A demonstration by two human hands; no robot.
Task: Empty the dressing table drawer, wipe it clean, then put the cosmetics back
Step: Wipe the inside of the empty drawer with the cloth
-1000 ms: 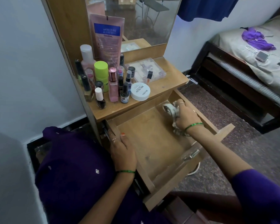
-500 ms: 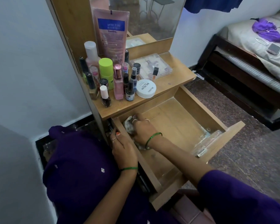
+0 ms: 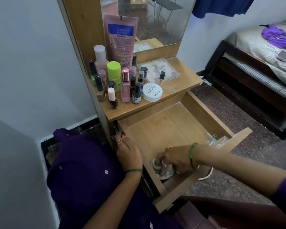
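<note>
The wooden drawer (image 3: 203,107) of the dressing table is pulled out, its floor bare. My right hand (image 3: 177,160) grips a crumpled pale cloth (image 3: 163,171) and presses it into the drawer's near left corner. My left hand (image 3: 128,152) rests on the drawer's left wall, fingers curled over its edge. The cosmetics stand on the tabletop (image 3: 180,85): several nail polish bottles (image 3: 113,99), a green-capped bottle (image 3: 114,75), a pink bottle (image 3: 125,85), a white round jar (image 3: 152,92), a clear palette case (image 3: 157,70) and a tall pink tube (image 3: 120,35).
A mirror (image 3: 155,19) rises behind the tabletop. A white wall is at the left. A bed (image 3: 261,52) with a dark frame, purple cloth and a phone stands at the right. Speckled floor lies between bed and drawer. My purple-clad lap is below the left hand.
My right hand has carried the cloth from the drawer's far right, across to the far left corner, then down to the near left corner. My left hand has stayed on the drawer's wall.
</note>
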